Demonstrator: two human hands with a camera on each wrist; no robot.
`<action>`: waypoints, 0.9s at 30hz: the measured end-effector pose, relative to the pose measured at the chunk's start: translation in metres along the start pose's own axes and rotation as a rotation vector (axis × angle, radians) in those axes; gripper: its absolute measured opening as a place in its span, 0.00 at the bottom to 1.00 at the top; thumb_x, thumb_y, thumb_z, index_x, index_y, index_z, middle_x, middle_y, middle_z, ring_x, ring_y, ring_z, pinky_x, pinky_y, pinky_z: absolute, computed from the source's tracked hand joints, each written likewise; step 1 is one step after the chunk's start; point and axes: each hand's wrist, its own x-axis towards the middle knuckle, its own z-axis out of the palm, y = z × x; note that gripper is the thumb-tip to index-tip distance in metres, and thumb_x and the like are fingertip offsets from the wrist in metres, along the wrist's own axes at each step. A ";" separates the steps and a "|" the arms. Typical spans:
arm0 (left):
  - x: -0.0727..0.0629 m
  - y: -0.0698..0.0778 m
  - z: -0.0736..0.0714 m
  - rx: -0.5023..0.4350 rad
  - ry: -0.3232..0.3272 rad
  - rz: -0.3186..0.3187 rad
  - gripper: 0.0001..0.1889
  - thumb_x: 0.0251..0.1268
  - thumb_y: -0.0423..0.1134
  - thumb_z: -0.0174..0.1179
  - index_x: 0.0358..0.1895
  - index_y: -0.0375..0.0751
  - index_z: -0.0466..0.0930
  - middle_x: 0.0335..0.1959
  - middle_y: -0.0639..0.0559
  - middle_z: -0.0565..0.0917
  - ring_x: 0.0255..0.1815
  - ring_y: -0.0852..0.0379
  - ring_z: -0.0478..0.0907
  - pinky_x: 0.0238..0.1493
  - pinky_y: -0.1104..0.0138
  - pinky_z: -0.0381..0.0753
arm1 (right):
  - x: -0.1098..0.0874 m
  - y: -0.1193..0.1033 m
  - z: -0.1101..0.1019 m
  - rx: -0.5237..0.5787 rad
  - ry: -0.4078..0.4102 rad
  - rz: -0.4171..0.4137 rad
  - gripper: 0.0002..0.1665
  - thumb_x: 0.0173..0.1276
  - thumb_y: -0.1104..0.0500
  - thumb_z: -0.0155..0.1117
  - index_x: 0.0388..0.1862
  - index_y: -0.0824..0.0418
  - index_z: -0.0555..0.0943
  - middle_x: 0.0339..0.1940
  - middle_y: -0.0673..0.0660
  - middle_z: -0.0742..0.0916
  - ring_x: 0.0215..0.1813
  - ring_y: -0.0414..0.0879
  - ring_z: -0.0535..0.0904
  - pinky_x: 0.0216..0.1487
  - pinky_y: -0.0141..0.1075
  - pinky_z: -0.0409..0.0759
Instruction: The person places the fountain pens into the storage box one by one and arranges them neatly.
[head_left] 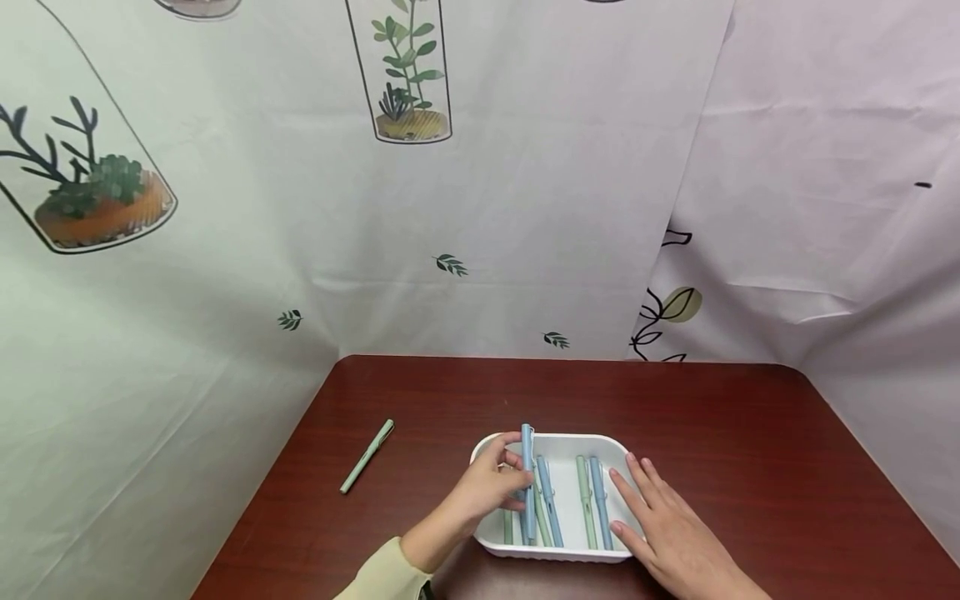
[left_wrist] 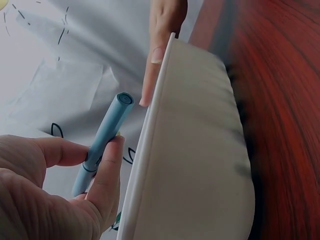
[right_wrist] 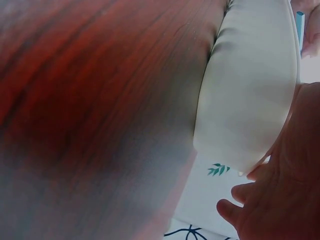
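My left hand pinches a light blue pen between thumb and fingers, above the left side of a white tray. In the left wrist view the same blue pen stands clear of the tray wall. Inside the tray lie several pens: on the right a green pen beside a blue pen, on the left more green and blue ones, partly hidden by the hand and the held pen. My right hand is at the tray's right rim, fingers spread and extended.
A single green pen lies on the dark red table, left of the tray. Behind the table hangs a white cloth printed with plants.
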 end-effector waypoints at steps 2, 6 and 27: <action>0.000 -0.001 0.003 0.004 0.000 -0.005 0.33 0.59 0.25 0.62 0.71 0.32 0.65 0.37 0.47 0.74 0.31 0.59 0.77 0.27 0.62 0.87 | 0.000 0.000 0.000 -0.003 -0.007 0.006 0.39 0.71 0.37 0.63 0.76 0.51 0.71 0.79 0.60 0.69 0.83 0.37 0.34 0.72 0.19 0.25; 0.002 -0.001 0.008 0.015 0.003 -0.006 0.33 0.60 0.25 0.62 0.70 0.33 0.66 0.37 0.47 0.73 0.31 0.58 0.77 0.27 0.61 0.87 | 0.001 -0.001 -0.001 -0.002 -0.038 0.028 0.39 0.71 0.37 0.62 0.76 0.50 0.71 0.79 0.60 0.68 0.81 0.57 0.58 0.72 0.20 0.22; 0.015 -0.010 0.035 0.105 0.016 -0.027 0.30 0.62 0.22 0.62 0.68 0.34 0.67 0.34 0.48 0.72 0.23 0.58 0.73 0.22 0.62 0.86 | 0.000 0.000 -0.001 -0.016 -0.036 0.023 0.38 0.72 0.36 0.61 0.76 0.49 0.71 0.79 0.59 0.69 0.77 0.60 0.64 0.73 0.24 0.19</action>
